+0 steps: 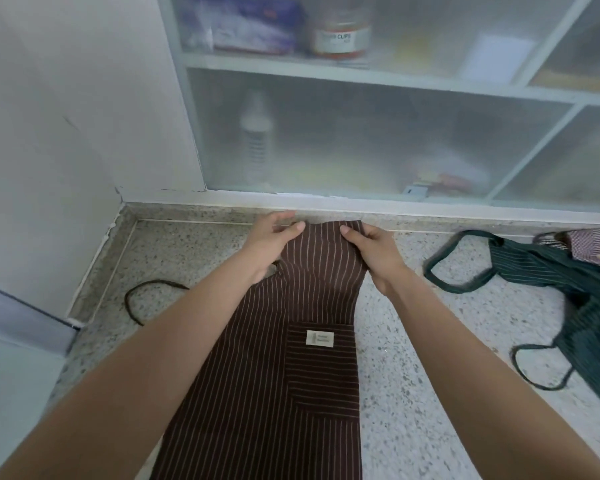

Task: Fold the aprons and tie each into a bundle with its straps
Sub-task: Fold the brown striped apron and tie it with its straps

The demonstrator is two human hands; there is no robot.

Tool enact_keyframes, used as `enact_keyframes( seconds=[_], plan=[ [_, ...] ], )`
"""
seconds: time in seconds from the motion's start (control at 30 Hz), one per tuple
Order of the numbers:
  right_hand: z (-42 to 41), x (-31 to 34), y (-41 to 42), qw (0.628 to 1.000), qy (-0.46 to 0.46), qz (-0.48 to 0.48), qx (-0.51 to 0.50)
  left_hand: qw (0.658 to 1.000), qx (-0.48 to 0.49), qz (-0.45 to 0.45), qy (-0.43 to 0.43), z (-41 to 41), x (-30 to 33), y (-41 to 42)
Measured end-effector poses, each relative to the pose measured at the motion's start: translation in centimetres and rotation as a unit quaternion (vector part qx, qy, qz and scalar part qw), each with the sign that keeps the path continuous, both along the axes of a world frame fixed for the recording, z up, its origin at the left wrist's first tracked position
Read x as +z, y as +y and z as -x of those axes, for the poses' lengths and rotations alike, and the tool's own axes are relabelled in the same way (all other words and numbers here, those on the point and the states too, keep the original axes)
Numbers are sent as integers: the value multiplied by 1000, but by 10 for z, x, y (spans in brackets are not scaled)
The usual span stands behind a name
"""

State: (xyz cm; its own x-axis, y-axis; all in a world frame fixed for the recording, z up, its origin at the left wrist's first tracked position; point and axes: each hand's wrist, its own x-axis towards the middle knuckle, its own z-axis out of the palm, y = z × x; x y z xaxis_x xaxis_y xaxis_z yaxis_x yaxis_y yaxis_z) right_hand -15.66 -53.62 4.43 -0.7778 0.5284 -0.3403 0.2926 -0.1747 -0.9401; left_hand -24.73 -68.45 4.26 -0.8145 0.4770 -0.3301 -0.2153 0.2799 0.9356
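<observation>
Head view: brown apron point(284, 358) lies lengthwise on the table point(413, 393), apparently halved, unbundled.
Left to do: more folds, strap tie; green apron point(575, 306) lies crumpled at right.
Left hand point(269, 242): fingers loosely spread at the bib's top.
Right hand point(374, 251): pinching the bib's top.
</observation>
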Motion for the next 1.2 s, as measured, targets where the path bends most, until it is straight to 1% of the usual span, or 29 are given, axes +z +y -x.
enact_keyframes(
  seconds=[0.1, 0.2, 0.37, 0.4, 0.53, 0.6, 0.8, 0.87, 0.9, 0.93, 0.97, 1.03, 1.07, 1.1, 1.2],
  plan=[
    [-15, 2, -13, 1000, -20, -15, -5, 1000, -2, 1, -4, -14, 1, -16],
    [-35, 5, -31, 996, -49, -77, -15, 999, -29, 10, 18, -31, 5, -33],
    [-85, 16, -67, 989, -43, -139, -38, 996, -74, 9, 46, -67, 11, -68],
    [-96, 19, -75, 988, -43, -143, -41, 994, -84, 16, 62, -76, 13, -75],
    [-145, 27, -111, 984, -76, -155, -33, 973, -123, 50, 188, -121, 14, -106],
    [-171, 25, -131, 985, -90, -145, -34, 961, -156, 59, 222, -145, 11, -125],
    [-230, 3, -170, 995, -44, -41, -81, 919, -218, 71, 320, -200, 0, -165],
    [-243, -5, -178, 993, -31, -20, -111, 906, -235, 94, 339, -215, -6, -173],
    [-250, -10, -180, 992, -26, -13, -126, 895, -236, 118, 359, -221, -11, -177],
    [-255, -16, -183, 991, -25, -11, -131, 874, -238, 149, 396, -226, -16, -181],
    [-260, -24, -184, 992, -27, -17, -124, 842, -251, 183, 442, -230, -21, -185],
    [-273, -39, -187, 993, -58, -45, -95, 765, -305, 234, 516, -239, -32, -192],
    [-276, -46, -188, 992, -77, -51, -83, 734, -333, 249, 537, -242, -37, -194],
    [-282, -54, -188, 992, -93, -44, -79, 710, -359, 261, 547, -248, -44, -194],
    [-297, -72, -192, 990, -118, -15, -70, 658, -404, 296, 561, -264, -68, -191]
  ],
)
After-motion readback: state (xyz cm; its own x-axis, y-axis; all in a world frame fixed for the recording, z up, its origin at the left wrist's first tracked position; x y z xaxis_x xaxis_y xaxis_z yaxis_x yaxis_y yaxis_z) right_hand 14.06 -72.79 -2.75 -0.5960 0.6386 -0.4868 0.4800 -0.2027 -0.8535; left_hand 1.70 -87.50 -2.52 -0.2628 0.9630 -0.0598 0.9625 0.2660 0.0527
